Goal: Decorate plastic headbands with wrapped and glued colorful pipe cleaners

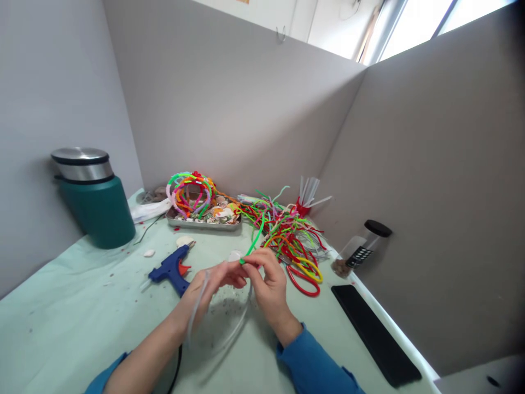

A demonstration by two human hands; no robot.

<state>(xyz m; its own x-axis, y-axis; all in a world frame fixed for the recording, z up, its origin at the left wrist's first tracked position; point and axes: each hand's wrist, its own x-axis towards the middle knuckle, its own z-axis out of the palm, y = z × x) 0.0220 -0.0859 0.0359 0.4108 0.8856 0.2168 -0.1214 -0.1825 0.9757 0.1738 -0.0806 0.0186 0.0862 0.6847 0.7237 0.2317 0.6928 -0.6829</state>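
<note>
My left hand (217, 279) and my right hand (268, 282) meet above the middle of the table, fingertips pinched together. Between them is a bright green pipe cleaner (257, 239), its long end pointing up and away. A pale, whitish strand (237, 331) curves down below my fingers; part of it passes by my left wrist, and which hand bears it I cannot tell. Just left of my left hand lies a blue glue gun (171, 271) with an orange trigger. Beyond my right hand is a tangled heap of coloured pipe cleaners (293, 230).
A metal tray (205, 224) at the back holds small pieces and colourful wrapped rings (191, 194). White sticks (308, 191) stand behind the heap. A green flask (96, 210) stands left. On the right are a clear black-lidded jar (361, 249) and a flat black object (375, 334).
</note>
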